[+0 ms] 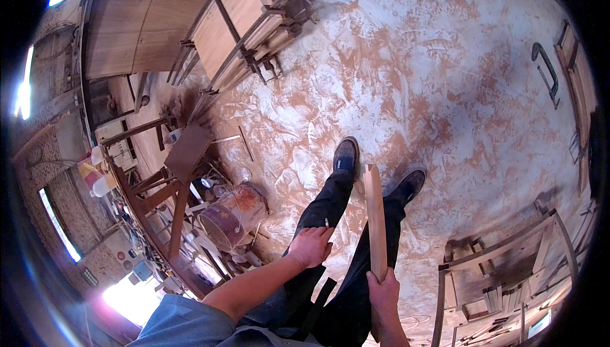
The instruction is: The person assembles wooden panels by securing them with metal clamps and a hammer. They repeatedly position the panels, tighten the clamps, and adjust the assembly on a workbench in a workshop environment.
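A long, squared wooden bar (375, 226) stands out in front of my right leg. My right hand (384, 290) is closed round its lower part, and its far end points away over the floor between my shoes. My left hand (310, 247) is over my left thigh with its fingers curled. A tiny pale tip shows at these fingers, too small to name. Below that hand a dark strap hangs at my front.
Clamped wooden panels (230, 20) stand at the far left. Nearer on the left are a stained bucket (232, 217) and a cluttered wooden bench (143, 201). A clamp (546, 74) lies far right. A wooden frame rack (502, 242) with timber pieces occupies the near right. Dust patches the floor (394, 61).
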The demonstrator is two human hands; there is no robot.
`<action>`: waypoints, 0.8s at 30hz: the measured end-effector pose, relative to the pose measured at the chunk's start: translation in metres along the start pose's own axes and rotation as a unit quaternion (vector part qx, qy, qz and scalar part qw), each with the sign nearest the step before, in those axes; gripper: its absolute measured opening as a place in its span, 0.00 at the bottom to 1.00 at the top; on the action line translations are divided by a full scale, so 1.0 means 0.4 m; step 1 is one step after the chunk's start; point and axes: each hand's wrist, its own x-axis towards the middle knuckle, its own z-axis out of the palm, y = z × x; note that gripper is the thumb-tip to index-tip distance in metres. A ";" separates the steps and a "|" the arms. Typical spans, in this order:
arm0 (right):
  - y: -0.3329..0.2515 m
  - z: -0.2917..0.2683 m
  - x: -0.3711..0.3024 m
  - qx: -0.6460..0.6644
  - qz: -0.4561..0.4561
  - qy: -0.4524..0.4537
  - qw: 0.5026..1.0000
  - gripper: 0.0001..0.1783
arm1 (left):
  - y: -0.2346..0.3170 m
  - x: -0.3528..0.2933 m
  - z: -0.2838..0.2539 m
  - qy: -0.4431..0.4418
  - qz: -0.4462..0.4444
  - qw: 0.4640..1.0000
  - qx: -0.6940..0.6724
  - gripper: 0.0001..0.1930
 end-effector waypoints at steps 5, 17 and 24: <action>0.004 0.001 0.006 0.000 0.007 0.001 1.000 0.23 | 0.008 0.005 -0.015 -0.008 -0.004 1.000 0.001 0.22; -0.018 -0.006 0.010 -0.033 0.030 -0.009 0.999 0.20 | -0.006 -0.001 0.000 0.013 -0.001 1.000 -0.022 0.22; -0.022 -0.002 0.014 -0.021 0.009 -0.005 1.000 0.22 | -0.001 -0.004 -0.015 -0.042 -0.024 0.999 -0.014 0.21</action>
